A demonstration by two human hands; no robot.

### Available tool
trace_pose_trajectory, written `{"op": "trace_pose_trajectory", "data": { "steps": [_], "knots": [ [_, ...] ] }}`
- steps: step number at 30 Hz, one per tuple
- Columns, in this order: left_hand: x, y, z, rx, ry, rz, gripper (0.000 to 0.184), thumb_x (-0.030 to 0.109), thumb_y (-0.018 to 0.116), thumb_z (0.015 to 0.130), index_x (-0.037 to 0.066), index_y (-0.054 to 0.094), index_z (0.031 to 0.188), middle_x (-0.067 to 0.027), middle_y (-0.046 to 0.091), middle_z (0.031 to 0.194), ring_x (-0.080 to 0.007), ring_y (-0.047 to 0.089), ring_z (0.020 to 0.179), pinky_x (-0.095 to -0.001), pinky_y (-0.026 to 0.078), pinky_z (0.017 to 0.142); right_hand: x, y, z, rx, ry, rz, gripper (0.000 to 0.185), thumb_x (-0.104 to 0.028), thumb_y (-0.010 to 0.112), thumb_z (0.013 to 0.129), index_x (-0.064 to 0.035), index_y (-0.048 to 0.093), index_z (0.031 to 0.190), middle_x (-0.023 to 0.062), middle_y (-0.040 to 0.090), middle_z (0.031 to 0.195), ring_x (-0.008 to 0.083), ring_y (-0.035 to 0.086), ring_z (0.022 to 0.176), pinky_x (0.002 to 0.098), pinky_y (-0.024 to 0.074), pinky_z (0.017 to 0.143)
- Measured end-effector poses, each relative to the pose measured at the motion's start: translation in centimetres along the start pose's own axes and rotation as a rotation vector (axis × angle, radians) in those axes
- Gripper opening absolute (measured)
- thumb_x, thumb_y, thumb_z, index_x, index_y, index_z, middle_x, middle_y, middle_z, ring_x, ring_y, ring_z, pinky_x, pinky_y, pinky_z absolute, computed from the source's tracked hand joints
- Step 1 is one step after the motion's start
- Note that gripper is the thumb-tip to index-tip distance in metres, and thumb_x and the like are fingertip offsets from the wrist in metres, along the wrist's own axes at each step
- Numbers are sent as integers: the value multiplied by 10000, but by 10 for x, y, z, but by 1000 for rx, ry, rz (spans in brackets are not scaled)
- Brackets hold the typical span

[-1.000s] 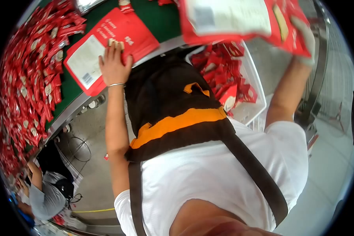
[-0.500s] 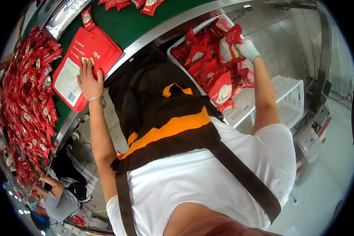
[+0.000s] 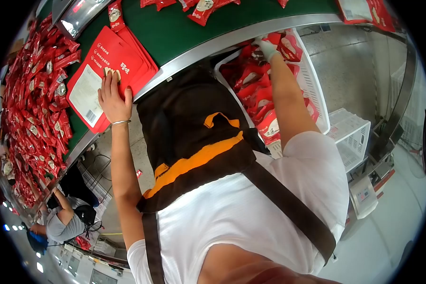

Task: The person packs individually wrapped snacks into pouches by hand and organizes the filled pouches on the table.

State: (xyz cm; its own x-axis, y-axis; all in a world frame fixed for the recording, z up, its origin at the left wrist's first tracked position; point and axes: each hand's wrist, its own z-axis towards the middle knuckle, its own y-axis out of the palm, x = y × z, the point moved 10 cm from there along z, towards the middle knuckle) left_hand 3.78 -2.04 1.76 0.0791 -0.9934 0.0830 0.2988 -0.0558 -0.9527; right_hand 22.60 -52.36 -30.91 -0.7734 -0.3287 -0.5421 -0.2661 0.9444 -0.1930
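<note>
My left hand [image 3: 115, 98], bare with a bracelet at the wrist, lies flat with spread fingers on a stack of red flat pouches [image 3: 120, 59]. The top pouch has a white label panel and a barcode. My right hand [image 3: 268, 48], in a pale glove, reaches into the far end of a white crate [image 3: 312, 78]. It is among filled red pouches [image 3: 255, 90], touching or just over one of them. Its fingers are mostly hidden, so I cannot make out a grip.
The stack lies on a green conveyor belt [image 3: 175, 42] with a metal edge. A large heap of small red packets [image 3: 33, 109] covers its left part. Another white crate [image 3: 352, 137] stands at right. A co-worker [image 3: 68, 220] is at lower left.
My right hand has moved left and toward the crate's far end; the pouch it held upright is no longer clearly in it. My left hand remains on the stack. The view has shifted slightly.
</note>
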Motion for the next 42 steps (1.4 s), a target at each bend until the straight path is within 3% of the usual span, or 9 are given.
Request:
{"op": "trace_pose_trajectory", "data": {
  "steps": [7,13,17,21,24,26,30,34,42],
  "knots": [
    [-4,1,5,-94,-59,-58,555,297,592,855,119,477,1368,-109,473,1401,-273,390,1345,-488,269,1104,16,-64,-106,165,-223,317,659,-620,562,853,-69,558,1215,98,642,1108,236,636,977,387,481,826],
    [49,-2,36,-137,9,-137,548,356,559,898,268,427,1422,-157,290,1518,-420,292,1376,-608,239,1083,-60,-73,-180,525,-588,325,285,-268,574,953,-6,647,1039,73,666,934,155,594,864,265,482,777],
    [51,27,30,-196,-63,25,517,477,444,944,287,418,1424,-159,240,1539,-426,250,1389,-699,206,1042,-242,63,-350,533,-1488,-194,171,-19,650,845,6,639,1014,124,654,966,221,625,877,303,491,822],
    [44,26,22,-151,-110,8,507,441,435,957,237,426,1421,-172,271,1525,-404,259,1392,-691,210,1046,-331,194,-338,556,-1778,-870,632,-184,709,803,-103,453,1375,191,524,1266,342,593,996,404,479,898],
    [34,21,19,-101,-145,-133,464,364,488,947,164,499,1365,-208,347,1477,-392,316,1372,-656,247,1047,-350,252,-291,489,-1740,-1258,646,-235,686,821,-150,423,1405,200,523,1260,383,579,1007,449,470,896],
    [34,16,19,-127,-169,-128,459,368,485,947,156,511,1353,-215,357,1468,-393,326,1366,-655,255,1043,-364,264,-275,218,-1246,-1205,606,-242,654,828,-211,436,1393,232,557,1161,423,553,1038,457,459,901],
    [36,17,35,-263,-257,-128,456,379,465,950,199,490,1368,-220,302,1493,-388,285,1385,-701,248,1013,-400,310,-310,383,-1454,-562,562,-348,658,817,-172,509,1329,284,584,1027,449,573,989,475,474,864],
    [34,33,34,-179,-264,-118,456,384,462,950,247,465,1384,-212,253,1516,-384,229,1412,-742,195,1007,-382,378,-245,326,-1110,-809,625,-368,595,838,-232,384,1410,274,562,1129,426,591,1023,491,484,866],
    [24,33,37,-336,-203,-142,423,351,403,975,153,549,1320,-217,352,1469,-368,319,1374,-704,293,991,-368,339,-255,133,-1313,-1139,661,-162,557,812,-272,361,1434,190,567,1174,396,560,1073,467,464,908]
  ]
}}
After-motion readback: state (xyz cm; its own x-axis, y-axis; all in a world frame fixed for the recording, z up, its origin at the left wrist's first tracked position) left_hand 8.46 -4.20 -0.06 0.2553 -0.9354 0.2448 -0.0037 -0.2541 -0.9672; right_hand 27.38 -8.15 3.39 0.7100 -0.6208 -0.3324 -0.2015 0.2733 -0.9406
